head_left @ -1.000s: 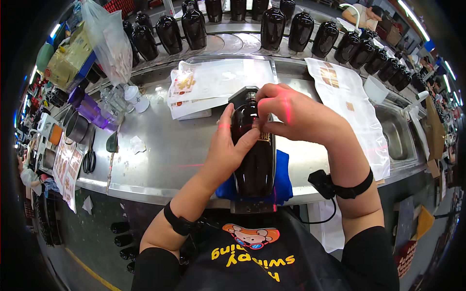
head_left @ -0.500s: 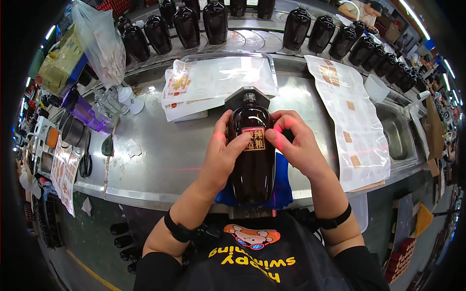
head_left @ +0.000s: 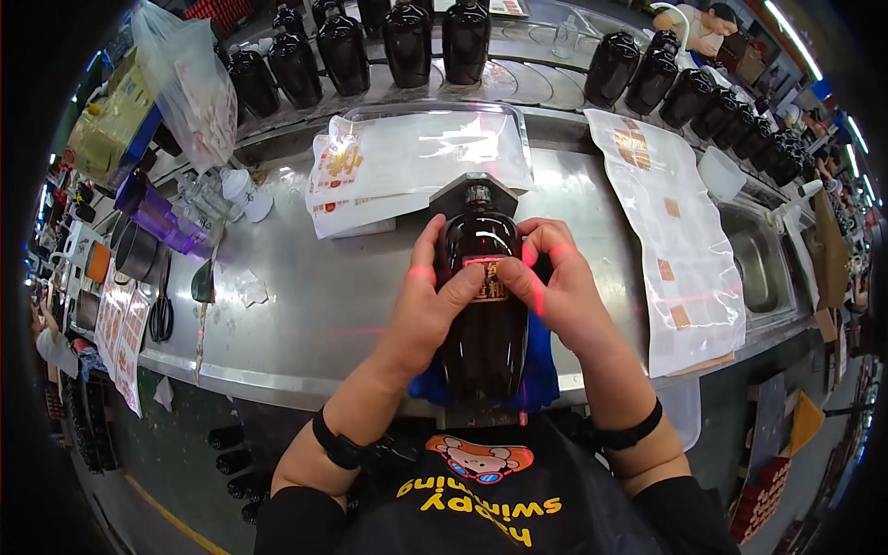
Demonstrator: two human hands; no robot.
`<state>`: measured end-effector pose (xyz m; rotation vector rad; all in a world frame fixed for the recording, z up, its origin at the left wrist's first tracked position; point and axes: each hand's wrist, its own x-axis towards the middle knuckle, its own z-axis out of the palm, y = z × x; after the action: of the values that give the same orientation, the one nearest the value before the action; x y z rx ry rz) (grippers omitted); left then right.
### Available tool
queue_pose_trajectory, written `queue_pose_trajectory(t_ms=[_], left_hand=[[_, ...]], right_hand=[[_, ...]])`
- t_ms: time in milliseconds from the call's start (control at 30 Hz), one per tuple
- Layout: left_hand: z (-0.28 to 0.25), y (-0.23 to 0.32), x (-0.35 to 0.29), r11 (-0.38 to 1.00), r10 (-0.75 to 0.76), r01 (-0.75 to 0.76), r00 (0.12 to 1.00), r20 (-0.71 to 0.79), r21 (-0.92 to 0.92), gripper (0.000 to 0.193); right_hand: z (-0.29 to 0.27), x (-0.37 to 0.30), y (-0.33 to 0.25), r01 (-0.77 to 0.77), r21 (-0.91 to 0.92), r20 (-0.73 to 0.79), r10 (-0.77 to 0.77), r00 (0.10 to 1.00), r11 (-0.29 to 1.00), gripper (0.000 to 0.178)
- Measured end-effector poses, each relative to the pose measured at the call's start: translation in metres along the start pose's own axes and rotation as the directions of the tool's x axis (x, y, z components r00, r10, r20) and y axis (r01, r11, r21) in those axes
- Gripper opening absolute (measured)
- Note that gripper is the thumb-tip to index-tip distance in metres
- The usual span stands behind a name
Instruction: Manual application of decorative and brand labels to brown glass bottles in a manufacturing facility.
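Dark brown bottle lies on blue cloth at counter near edge. Left hand, right hand clasp bottle, thumbs pressing small label. Best: smooth label outward, keep bottle from rolling.

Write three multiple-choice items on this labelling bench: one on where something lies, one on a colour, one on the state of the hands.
1. Where do the scissors lie?
A. at the bench's left end
B. inside the sink
C. on the bottle

2. What colour is the cloth under the brown bottle?
A. red
B. blue
C. white

3. What are the left hand and right hand doing?
A. resting flat on the bench
B. lifting a label sheet
C. pressing thumbs on the bottle's small label

Key: 1 A, they lie left by the dark cups; 2 B, blue shows beside the bottle; 3 C, both thumbs meet there.
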<state>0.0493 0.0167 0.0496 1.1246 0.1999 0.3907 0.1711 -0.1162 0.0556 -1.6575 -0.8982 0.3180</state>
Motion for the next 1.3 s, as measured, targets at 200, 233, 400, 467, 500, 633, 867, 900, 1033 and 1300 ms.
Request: queue_pose_trajectory(t_ms=[200,233,400,467,500,633,867,900,1033,1300], left_hand=[[-0.005,-0.009,-0.005,0.985,0.022,-0.018,1.0,-0.019,0.173,0.091],[-0.005,-0.011,-0.005,0.99,0.023,-0.021,1.0,-0.014,0.14,0.092],[-0.005,-0.011,-0.003,0.993,0.019,-0.017,1.0,-0.012,0.116,0.089],[-0.006,-0.011,-0.003,0.993,0.018,-0.017,1.0,-0.009,0.121,0.088],[-0.006,-0.01,-0.003,0.999,0.031,-0.032,0.999,0.017,0.035,0.086],[-0.006,-0.006,-0.005,0.999,0.031,-0.032,0.998,0.054,0.021,0.084],[-0.009,-0.008,-0.008,0.999,0.027,-0.025,0.999,0.044,-0.048,0.08],[-0.01,-0.01,-0.009,0.998,0.033,-0.031,0.998,0.048,-0.047,0.08],[-0.006,-0.004,-0.016,0.995,0.102,-0.102,0.995,0.018,0.002,0.078],[-0.007,-0.005,-0.008,0.968,0.075,-0.076,0.997,0.012,0.24,0.086]], right_hand=[[0.001,-0.007,0.003,0.018,-0.018,0.038,-0.017,0.999,1.0,0.041],[0.001,-0.008,0.004,0.024,-0.035,0.041,-0.023,0.999,0.999,0.042],[0.001,-0.005,0.004,0.025,-0.036,0.029,-0.024,0.999,0.999,0.041],[0.002,-0.003,0.006,0.048,-0.046,0.025,-0.047,0.999,0.998,0.041],[0.003,-0.004,0.004,0.013,0.02,0.022,-0.014,1.0,1.0,0.04],[0.001,-0.006,0.008,-0.006,0.061,0.045,0.004,0.999,0.998,0.04],[0.004,-0.005,0.004,0.039,-0.006,0.039,-0.039,0.998,0.999,0.037],[0.003,-0.005,0.004,0.058,-0.009,0.049,-0.058,0.997,0.998,0.035],[-0.001,-0.007,0.013,-0.152,0.291,0.134,0.117,0.984,0.945,0.023],[-0.005,-0.01,0.009,-0.063,0.16,0.156,0.038,0.987,0.985,0.033]])
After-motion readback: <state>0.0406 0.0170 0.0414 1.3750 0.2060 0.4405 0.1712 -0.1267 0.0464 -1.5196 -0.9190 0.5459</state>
